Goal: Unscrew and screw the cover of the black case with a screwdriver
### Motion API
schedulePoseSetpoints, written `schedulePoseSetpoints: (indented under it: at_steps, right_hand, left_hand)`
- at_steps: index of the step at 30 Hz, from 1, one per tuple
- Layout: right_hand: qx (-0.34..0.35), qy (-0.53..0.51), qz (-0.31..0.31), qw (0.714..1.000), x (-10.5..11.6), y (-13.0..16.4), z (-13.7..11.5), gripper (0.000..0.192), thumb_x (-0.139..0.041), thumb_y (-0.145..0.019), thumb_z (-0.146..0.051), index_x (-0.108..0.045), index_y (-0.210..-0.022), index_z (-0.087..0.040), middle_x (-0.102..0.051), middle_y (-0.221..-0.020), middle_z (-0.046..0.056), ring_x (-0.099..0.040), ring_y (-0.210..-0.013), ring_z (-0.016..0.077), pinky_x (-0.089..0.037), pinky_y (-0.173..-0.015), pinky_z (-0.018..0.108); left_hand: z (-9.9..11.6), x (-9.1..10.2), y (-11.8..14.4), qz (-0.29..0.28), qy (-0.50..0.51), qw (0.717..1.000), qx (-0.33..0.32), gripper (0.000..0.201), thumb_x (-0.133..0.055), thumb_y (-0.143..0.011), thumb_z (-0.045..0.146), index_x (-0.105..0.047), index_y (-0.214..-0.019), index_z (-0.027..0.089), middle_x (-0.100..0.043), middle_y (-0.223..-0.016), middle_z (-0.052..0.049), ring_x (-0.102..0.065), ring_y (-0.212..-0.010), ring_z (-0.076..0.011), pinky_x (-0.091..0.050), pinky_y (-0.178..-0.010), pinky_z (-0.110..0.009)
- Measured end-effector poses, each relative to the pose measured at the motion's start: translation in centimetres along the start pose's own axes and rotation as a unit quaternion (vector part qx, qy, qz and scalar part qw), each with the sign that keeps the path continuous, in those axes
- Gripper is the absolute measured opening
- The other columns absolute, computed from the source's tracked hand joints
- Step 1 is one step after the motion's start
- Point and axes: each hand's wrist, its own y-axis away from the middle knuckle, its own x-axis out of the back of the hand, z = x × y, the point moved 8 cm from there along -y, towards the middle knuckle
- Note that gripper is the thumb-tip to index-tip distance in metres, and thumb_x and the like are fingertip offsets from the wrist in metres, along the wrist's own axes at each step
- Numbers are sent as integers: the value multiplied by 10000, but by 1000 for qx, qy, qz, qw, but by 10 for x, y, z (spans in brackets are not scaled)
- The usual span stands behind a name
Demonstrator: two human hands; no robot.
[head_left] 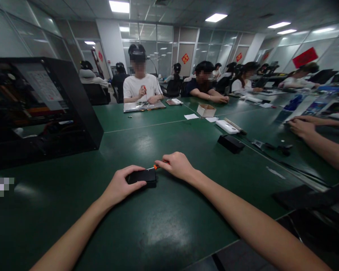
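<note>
On the green table, a small black box-shaped device (149, 177) lies flat. My left hand (124, 180) grips it from the left, thumb along the near side and fingers along the far side. My right hand (176, 165) is closed round a screwdriver (156, 166) with an orange-red handle, most of it hidden in my fist. The thin metal shaft points left and its tip is at the top of the black device, near my left fingers. Whether the tip sits in a screw I cannot tell.
A large open black computer case (73, 109) stands at the left. To the right lie another black box (231, 143), a white device (227, 127), a small cardboard box (206, 110) and cables (299, 169). A co-worker's hands (302, 126) rest at far right; other people sit opposite.
</note>
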Motion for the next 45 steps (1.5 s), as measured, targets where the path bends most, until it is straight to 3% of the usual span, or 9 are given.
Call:
schedulePoseSetpoints:
  at_steps: [6,15,19,23,29,35,40,45]
  right_hand:
    - [-22,-38,21,999,-1,3,-3,535,-480,-982,-579,-739,-708,-200,-622,-588,23,-500,-561,130,-247,-589,278]
    - [-37,-132,20,990,-16,-2,8,593,-467,-976,-539,-669,-567,-161,-500,-486,-16,-413,-504,100,-257,-541,250]
    - [-23,-116,51,992,-8,0,5,543,-484,-962,-547,-686,-645,-155,-591,-585,19,-471,-563,116,-282,-594,258]
    - [36,-84,58,994,-5,3,-6,507,-452,-982,-546,-704,-746,-174,-679,-742,60,-551,-668,140,-318,-649,257]
    - [27,-82,45,995,-12,2,-5,591,-411,-1004,-519,-609,-564,-178,-558,-518,19,-423,-493,113,-271,-576,273]
    - [34,-86,61,994,-9,1,-10,532,-430,-976,-521,-648,-637,-174,-633,-642,53,-500,-590,134,-290,-617,274]
    - [13,-105,45,993,-18,-3,-6,610,-391,-1001,-517,-584,-539,-168,-502,-484,3,-437,-484,109,-271,-547,259]
    - [49,-90,68,992,-5,3,-13,491,-444,-987,-508,-670,-716,-168,-641,-703,54,-535,-644,141,-325,-643,263]
  left_hand:
    - [0,0,0,5,-3,1000,-6,359,-755,-806,381,-722,-1108,190,-765,-1087,-88,-715,-981,-267,-552,-898,-395]
    - [8,0,5,34,-57,994,-89,373,-759,-832,381,-706,-1147,187,-765,-1104,-107,-725,-990,-252,-564,-912,-388]
    - [8,-3,7,35,-62,991,-116,389,-743,-862,415,-709,-1166,176,-767,-1113,-122,-729,-1004,-255,-566,-932,-395]
    - [5,-4,8,38,-68,990,-121,394,-730,-873,435,-712,-1178,186,-767,-1116,-117,-731,-1011,-259,-572,-933,-398]
    - [5,-4,10,45,-78,987,-134,393,-726,-884,418,-706,-1196,180,-759,-1128,-125,-724,-1019,-252,-565,-946,-397]
    - [11,-4,13,33,-83,982,-167,397,-699,-913,408,-694,-1233,172,-748,-1134,-129,-714,-1018,-243,-568,-931,-389]
    - [10,-2,13,52,-73,982,-164,420,-698,-918,414,-692,-1248,153,-738,-1144,-141,-710,-1019,-242,-562,-939,-380]
    - [9,-5,14,34,-77,981,-173,443,-708,-912,410,-685,-1266,145,-730,-1138,-139,-707,-1014,-239,-561,-923,-355]
